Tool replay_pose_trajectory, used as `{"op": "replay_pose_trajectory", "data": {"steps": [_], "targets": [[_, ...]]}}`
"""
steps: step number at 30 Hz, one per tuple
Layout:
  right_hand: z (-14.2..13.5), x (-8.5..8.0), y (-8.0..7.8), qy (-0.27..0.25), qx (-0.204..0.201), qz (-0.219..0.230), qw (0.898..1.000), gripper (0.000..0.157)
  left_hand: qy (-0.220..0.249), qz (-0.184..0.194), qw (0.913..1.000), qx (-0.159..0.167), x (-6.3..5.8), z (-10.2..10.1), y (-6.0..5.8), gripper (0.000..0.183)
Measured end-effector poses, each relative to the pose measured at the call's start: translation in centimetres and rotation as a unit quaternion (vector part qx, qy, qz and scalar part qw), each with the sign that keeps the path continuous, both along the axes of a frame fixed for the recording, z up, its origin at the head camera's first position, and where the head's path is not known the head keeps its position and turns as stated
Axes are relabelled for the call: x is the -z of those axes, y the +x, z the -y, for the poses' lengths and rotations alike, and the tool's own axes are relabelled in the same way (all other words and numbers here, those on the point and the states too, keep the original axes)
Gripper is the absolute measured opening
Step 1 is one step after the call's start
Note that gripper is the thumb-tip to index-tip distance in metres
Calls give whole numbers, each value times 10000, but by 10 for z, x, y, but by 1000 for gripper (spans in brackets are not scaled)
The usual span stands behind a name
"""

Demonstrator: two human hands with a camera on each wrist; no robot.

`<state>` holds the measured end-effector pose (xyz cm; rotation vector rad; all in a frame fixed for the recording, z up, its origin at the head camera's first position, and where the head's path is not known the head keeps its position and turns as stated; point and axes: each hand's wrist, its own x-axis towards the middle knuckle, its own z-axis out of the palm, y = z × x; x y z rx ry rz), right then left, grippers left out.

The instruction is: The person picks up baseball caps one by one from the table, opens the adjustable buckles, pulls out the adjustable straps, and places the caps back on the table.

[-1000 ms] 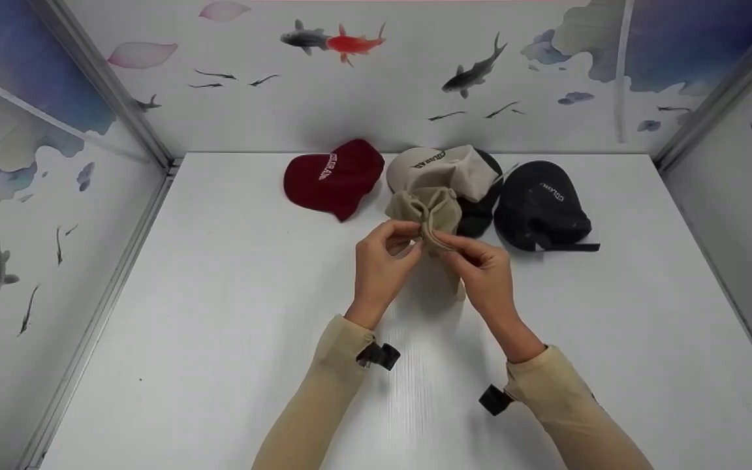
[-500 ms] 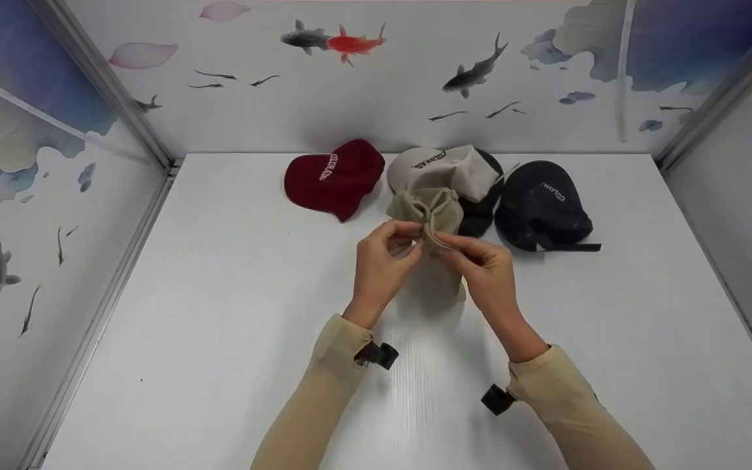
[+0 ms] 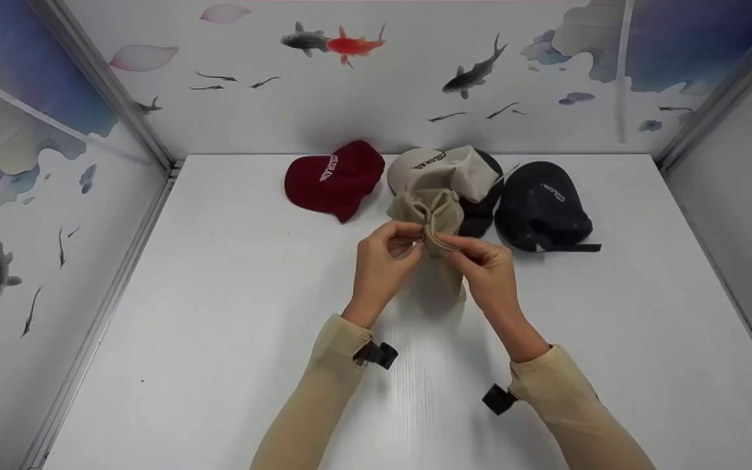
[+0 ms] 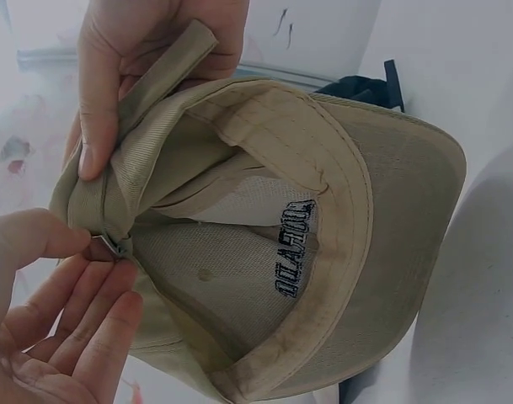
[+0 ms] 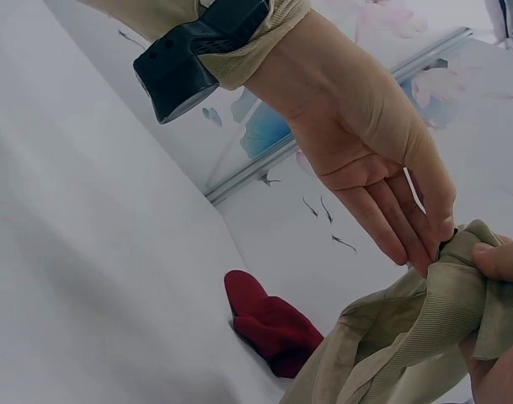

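Note:
A khaki baseball cap is held up between my two hands, back strap toward me. In the left wrist view its inside shows, with dark stitched letters and the brim pointing right. My left hand pinches the strap at a small metal buckle between thumb and fingers. With my right hand I pinch the strap beside it; the strap's loose end sticks up past those fingers. In the right wrist view my left hand meets the strap from above.
Behind on the white table lie a red cap, an off-white cap overlapping a black one, and a dark navy cap to the right. Printed panels wall the back and sides.

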<state>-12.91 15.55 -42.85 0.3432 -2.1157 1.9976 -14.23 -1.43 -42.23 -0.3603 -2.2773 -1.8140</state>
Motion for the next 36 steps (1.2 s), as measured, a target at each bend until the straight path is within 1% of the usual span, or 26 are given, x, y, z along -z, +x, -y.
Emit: {"op": "replay_pose_trajectory", "data": {"steps": [2,9,14,19,24,27,29,33,36], "targets": [[0,0,0,23,19,11,10000,22,8,11,10000,19,0,0,0,21],[-1,-1,1,72,140,4,9999,21,-57,-150,9998,-150,0,2,0,18],[-2,-4,1,-24,124,60,9999,21,-8,-199,9997,-113,0,2,-1,18],[-4,-7,0,-139,-74,384,9991,23,168,-96,9998,-101,2,3,-1,17],[-8,-15,-2,-173,-355,680,9969,25,252,6,9997,-81,2,4,-1,18],[-10,-18,-4,-89,-425,763,9961,25,229,61,9997,-74,2,4,-1,18],[-12,-20,-5,58,-400,764,9963,25,194,71,9998,-85,1,4,0,18],[-12,-21,-6,372,-243,631,9970,28,152,56,9998,-111,0,4,0,18],[-10,-20,-5,496,-61,501,9975,31,169,83,9998,-100,0,4,0,18]]}}
